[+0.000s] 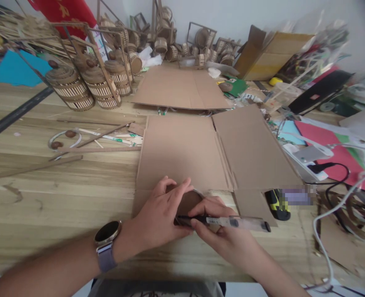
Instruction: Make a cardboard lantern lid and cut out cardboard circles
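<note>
A flattened sheet of brown cardboard (179, 152) lies creased on the wooden table in front of me. At its near edge my left hand (160, 212) grips a thin round hoop (198, 192) and presses it against the cardboard. Brown surface shows inside the hoop, and much of its rim is hidden under my fingers. My right hand (224, 237) pinches a pen (244, 223) with a black grip and clear barrel. The pen's front end points left, low inside the hoop; its very tip is hard to make out.
Lidded slatted wooden buckets (69, 86) with tall handles stand at the left back. Another cardboard piece (179, 86) lies beyond the sheet. A yellow-black tool (279, 206), a power strip (309, 163) and a white cable (321, 218) are at the right. Thin wooden strips (99, 149) lie left.
</note>
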`<action>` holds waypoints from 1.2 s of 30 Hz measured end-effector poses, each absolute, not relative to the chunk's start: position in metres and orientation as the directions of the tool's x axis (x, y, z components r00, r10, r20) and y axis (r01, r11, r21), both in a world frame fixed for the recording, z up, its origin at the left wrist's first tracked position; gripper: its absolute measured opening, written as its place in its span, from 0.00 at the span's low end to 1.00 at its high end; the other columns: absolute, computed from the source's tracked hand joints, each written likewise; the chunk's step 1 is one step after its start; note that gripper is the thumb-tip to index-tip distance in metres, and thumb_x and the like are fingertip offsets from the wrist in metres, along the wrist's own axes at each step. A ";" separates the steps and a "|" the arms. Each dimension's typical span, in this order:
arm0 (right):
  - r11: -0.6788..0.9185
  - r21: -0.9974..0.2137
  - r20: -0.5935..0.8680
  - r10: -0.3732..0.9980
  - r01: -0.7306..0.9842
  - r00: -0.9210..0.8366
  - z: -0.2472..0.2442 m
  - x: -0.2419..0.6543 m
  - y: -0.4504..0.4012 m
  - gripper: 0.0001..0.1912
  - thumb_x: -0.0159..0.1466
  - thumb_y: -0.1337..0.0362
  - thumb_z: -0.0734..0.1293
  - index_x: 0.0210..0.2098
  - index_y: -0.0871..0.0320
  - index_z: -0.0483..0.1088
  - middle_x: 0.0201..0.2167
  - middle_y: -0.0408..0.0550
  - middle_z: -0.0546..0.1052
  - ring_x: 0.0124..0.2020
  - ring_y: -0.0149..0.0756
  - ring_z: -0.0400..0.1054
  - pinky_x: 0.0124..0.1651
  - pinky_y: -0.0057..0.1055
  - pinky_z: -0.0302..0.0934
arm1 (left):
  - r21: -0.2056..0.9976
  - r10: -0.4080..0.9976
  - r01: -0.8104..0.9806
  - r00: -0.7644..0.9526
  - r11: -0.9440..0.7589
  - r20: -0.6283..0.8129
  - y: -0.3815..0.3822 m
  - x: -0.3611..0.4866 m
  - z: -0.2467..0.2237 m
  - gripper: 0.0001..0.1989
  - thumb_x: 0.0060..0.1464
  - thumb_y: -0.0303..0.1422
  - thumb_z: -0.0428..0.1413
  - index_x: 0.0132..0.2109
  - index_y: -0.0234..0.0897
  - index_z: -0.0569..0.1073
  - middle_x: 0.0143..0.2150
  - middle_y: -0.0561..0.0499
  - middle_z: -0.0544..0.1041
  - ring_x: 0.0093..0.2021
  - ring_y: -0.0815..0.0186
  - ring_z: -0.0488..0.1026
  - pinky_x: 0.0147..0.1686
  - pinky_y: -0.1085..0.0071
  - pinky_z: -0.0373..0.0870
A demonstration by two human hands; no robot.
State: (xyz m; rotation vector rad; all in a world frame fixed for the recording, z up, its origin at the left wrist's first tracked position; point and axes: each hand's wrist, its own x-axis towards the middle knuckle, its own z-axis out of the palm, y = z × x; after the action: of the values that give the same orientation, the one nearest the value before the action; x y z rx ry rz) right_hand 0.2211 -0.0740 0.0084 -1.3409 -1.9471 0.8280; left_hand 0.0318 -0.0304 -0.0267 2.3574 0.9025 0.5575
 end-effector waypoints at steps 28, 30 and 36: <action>0.255 -0.752 -0.024 0.911 0.608 -0.412 0.043 0.237 -0.056 0.09 0.57 0.75 0.65 0.29 0.54 0.71 0.26 0.40 0.76 0.30 0.34 0.71 0.35 0.29 0.63 | 0.677 0.738 0.531 0.675 -0.510 0.026 -0.031 0.031 -0.023 0.52 0.46 0.36 0.68 0.71 0.40 0.47 0.64 0.44 0.70 0.63 0.43 0.56 0.61 0.40 0.55; 0.248 -0.748 -0.052 0.903 0.616 -0.426 0.040 0.234 -0.056 0.09 0.57 0.75 0.65 0.29 0.55 0.71 0.26 0.41 0.76 0.31 0.34 0.71 0.35 0.30 0.63 | 0.672 0.738 0.535 0.675 -0.512 0.025 -0.030 0.031 -0.023 0.52 0.46 0.36 0.68 0.71 0.40 0.47 0.64 0.43 0.70 0.63 0.42 0.56 0.61 0.40 0.55; 0.219 -0.756 -0.110 0.887 0.618 -0.449 0.038 0.236 -0.055 0.09 0.57 0.75 0.64 0.29 0.55 0.70 0.26 0.40 0.75 0.30 0.33 0.70 0.34 0.28 0.63 | 0.666 0.733 0.531 0.679 -0.523 0.034 -0.031 0.031 -0.021 0.52 0.46 0.35 0.67 0.71 0.40 0.46 0.64 0.43 0.71 0.63 0.41 0.57 0.60 0.41 0.57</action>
State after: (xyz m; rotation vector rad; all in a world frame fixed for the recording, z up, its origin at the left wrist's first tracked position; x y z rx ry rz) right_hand 0.2356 -0.0554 0.0384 -1.4005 -2.1536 1.0827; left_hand 0.0315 -0.0309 -0.0213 2.2555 0.9677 0.4136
